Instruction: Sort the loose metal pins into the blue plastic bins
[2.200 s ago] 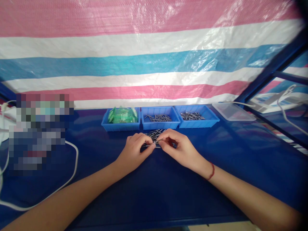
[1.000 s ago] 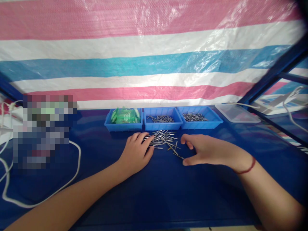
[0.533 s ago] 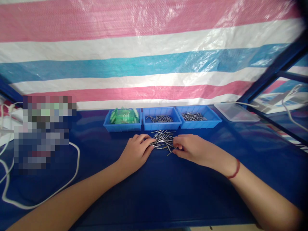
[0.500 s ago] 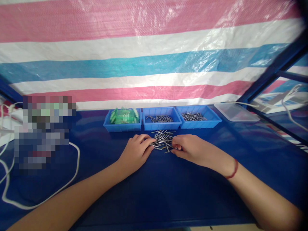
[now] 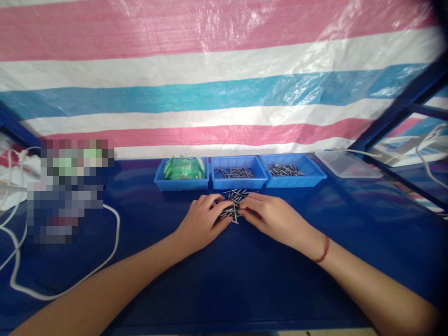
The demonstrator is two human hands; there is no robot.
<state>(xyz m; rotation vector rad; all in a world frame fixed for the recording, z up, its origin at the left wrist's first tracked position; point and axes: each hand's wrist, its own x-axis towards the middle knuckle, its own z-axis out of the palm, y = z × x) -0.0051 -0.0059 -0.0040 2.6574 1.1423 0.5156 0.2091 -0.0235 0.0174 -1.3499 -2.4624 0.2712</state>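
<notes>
A loose pile of blind rivets (image 5: 235,200), thin silvery metal pins, lies on the dark blue table between my hands. My left hand (image 5: 205,217) rests at the pile's left side, thumb and fingers apart, their tips touching the rivets. From the right, my right hand (image 5: 271,214) reaches into the pile with fingers extended and a gap above the thumb. Its fingertips are among the rivets, and I see nothing clearly held. Just behind stand three blue bins: the middle bin (image 5: 240,184) and right bin (image 5: 297,181) contain similar rivets, the left bin (image 5: 182,185) a green plastic bag (image 5: 184,169).
A clear plastic lid (image 5: 346,164) lies right of the bins. On the left, a white cable (image 5: 117,233) curves over the table (image 5: 224,284) near a blurred-out patch. A striped plastic sheet (image 5: 210,98) hangs behind, with a blue metal frame (image 5: 392,112) at right.
My right hand has moved left into the pile and its curled fingers have straightened. The rivets are pushed closer together. My left hand stays at the pile's left side; the view has shifted slightly.
</notes>
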